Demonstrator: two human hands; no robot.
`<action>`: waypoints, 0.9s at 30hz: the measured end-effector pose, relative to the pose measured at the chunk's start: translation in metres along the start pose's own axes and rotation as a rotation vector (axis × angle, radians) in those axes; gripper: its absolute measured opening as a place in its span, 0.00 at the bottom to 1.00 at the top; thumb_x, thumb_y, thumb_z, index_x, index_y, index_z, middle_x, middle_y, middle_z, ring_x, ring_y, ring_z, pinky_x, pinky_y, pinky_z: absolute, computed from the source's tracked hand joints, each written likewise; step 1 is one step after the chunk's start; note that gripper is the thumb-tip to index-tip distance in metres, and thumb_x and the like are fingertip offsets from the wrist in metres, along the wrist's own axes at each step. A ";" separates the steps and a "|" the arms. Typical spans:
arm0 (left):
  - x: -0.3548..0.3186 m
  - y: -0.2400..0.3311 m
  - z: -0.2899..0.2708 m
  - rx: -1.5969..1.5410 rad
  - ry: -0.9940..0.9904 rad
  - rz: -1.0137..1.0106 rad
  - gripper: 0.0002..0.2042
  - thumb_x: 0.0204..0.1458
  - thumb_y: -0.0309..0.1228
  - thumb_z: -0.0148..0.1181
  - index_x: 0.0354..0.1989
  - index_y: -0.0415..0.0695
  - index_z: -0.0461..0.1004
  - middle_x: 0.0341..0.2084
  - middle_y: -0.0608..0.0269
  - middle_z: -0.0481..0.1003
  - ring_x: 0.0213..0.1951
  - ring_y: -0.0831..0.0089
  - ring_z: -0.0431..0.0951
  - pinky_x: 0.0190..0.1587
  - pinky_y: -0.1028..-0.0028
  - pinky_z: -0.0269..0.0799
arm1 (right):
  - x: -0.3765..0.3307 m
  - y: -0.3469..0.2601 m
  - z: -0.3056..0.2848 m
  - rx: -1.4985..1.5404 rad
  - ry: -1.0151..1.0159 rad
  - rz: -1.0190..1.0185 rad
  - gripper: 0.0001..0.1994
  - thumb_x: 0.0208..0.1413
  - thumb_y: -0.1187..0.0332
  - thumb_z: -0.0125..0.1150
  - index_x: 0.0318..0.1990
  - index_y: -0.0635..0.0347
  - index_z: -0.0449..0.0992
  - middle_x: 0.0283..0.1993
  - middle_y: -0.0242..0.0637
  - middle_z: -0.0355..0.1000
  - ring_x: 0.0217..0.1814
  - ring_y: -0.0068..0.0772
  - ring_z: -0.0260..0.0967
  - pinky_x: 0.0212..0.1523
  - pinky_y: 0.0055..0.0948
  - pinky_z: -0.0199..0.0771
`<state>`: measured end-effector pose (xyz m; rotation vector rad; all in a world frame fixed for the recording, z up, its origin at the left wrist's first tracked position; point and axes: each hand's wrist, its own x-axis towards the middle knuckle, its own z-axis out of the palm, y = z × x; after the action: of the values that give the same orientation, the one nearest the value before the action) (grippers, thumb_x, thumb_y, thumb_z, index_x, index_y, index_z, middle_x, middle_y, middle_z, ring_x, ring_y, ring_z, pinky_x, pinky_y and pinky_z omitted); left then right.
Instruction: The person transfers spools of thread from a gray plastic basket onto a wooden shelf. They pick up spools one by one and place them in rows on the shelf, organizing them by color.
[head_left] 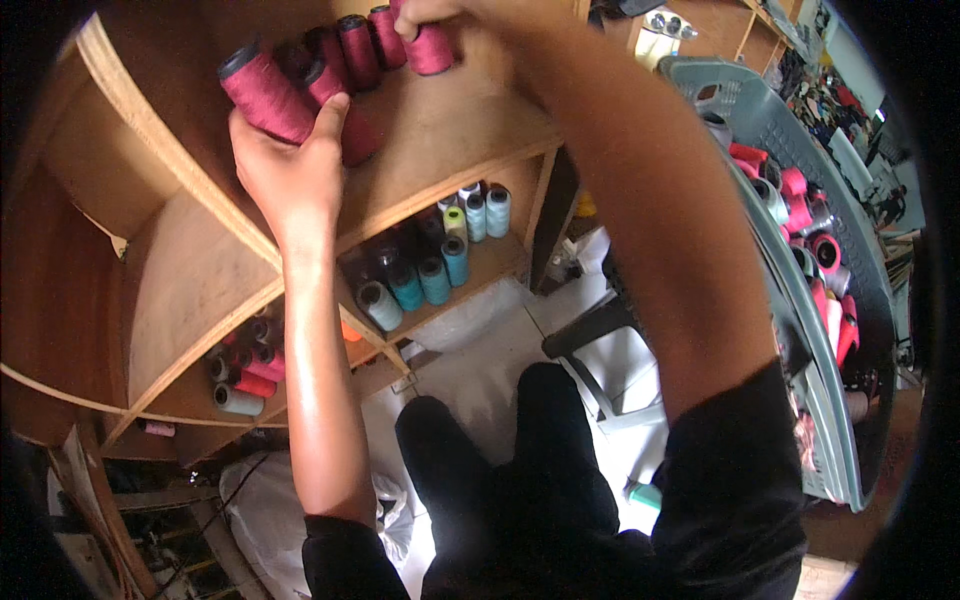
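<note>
Head view: the left hand [290,180] is closed around a maroon spool [268,100], fingers wrapped about its lower part, and its thumb lies against or in front of a second maroon spool [322,82]; whether that one is truly gripped, I cannot tell. Right of this grip, the right hand [440,14] has its fingers on another maroon cone [431,52], the hand partly cut off by the upper edge. Each spool looks like thread wound tightly on a stiff dark core, so it should be light and firm, hard to break, yet a little slick on the outside, with strands that could slide or snag under a pinch. Wrapping the fingers round the middle seems the surest hold; the core's dark end offers a harder spot to press. Between the two hands, more maroon spools [360,55] stand close together, leaving little finger room. Beneath the hands lies the wooden shelf [455,125]; below it, a compartment holds teal and pale-blue spools [432,280]. To the left of the left hand, a curved wooden divider [175,160] limits the wrist's sideways room. Well right of both grips, beyond the right forearm, is a grey-green basket [690,68] of mixed spools [795,212].
</note>
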<state>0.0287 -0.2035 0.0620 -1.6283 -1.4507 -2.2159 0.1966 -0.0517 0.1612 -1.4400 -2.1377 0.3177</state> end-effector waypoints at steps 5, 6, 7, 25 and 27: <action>0.001 -0.015 0.024 0.020 -0.030 0.010 0.20 0.50 0.27 0.77 0.48 0.38 0.73 0.40 0.61 0.80 0.41 0.74 0.78 0.48 0.71 0.74 | 0.049 0.039 0.038 0.209 0.127 0.002 0.13 0.36 0.69 0.74 0.34 0.61 0.84 0.32 0.48 0.81 0.38 0.46 0.82 0.41 0.42 0.82; 0.001 -0.018 0.026 0.055 -0.014 0.012 0.20 0.50 0.28 0.77 0.48 0.38 0.73 0.40 0.61 0.80 0.41 0.75 0.78 0.48 0.72 0.74 | 0.051 0.041 0.046 0.273 0.121 -0.017 0.13 0.37 0.70 0.74 0.34 0.61 0.83 0.33 0.48 0.81 0.39 0.46 0.82 0.42 0.42 0.82; 0.000 -0.020 0.028 0.092 0.003 0.014 0.20 0.51 0.28 0.77 0.49 0.38 0.74 0.40 0.62 0.80 0.40 0.75 0.78 0.48 0.72 0.74 | 0.054 0.042 0.054 0.337 0.115 -0.037 0.13 0.37 0.70 0.73 0.35 0.61 0.82 0.33 0.49 0.81 0.41 0.46 0.82 0.42 0.42 0.82; 0.012 -0.024 0.043 0.148 -0.098 0.043 0.22 0.47 0.32 0.78 0.46 0.34 0.75 0.39 0.49 0.81 0.41 0.60 0.82 0.50 0.65 0.76 | 0.054 0.079 0.051 0.373 0.235 -0.107 0.33 0.42 0.67 0.74 0.58 0.70 0.70 0.46 0.49 0.79 0.57 0.48 0.76 0.56 0.44 0.76; 0.028 -0.004 0.037 0.158 -0.228 -0.039 0.25 0.49 0.35 0.79 0.50 0.34 0.76 0.39 0.62 0.82 0.42 0.74 0.80 0.51 0.70 0.75 | 0.052 0.072 0.055 0.810 -0.150 -0.194 0.28 0.47 0.69 0.70 0.57 0.68 0.72 0.46 0.41 0.79 0.55 0.37 0.75 0.55 0.42 0.76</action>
<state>0.0415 -0.1629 0.0813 -1.8617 -1.6757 -1.9279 0.2080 0.0302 0.0969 -0.7512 -1.8807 1.0895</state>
